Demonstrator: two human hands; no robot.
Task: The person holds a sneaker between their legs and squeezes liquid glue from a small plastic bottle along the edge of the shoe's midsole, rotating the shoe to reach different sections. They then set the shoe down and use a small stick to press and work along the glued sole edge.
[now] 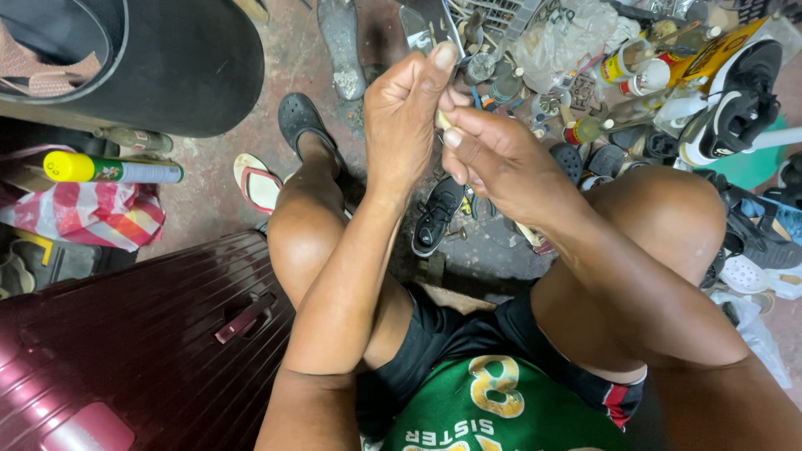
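Head view, looking down over bare knees to a cluttered concrete floor. Left hand [407, 113] and right hand [493, 154] meet above the gap between the knees, fingers bunched together on a small pale object [443, 122]; only a sliver of it shows between the fingertips, too little to tell what it is. Both hands pinch it, left thumb raised above. The hands and forearms block much of the floor straight below. Under them lies a black sneaker [436, 217], part covered by the left wrist. A black clog [299, 121] is on the left foot, a red-strapped flip-flop [256, 184] just beside it. Lower left, a maroon ribbed suitcase [142, 342], cut off by the frame edge. Above it a yellow-capped spray can [109, 169] lies on its side over a red-and-white striped bag [92, 213]. Top left, a large dark round container [180, 71], its rim cut off; something pinkish inside, not clear what. Upper right, a dense heap: small tins and bottles [585, 129], a clear plastic bag [560, 42], a wire basket [501, 12] whose contents cannot be made out. A black-and-white sneaker [735, 104] sits on a stand at far right, more sandals [756, 230] piled below it, partly hidden by the right knee.
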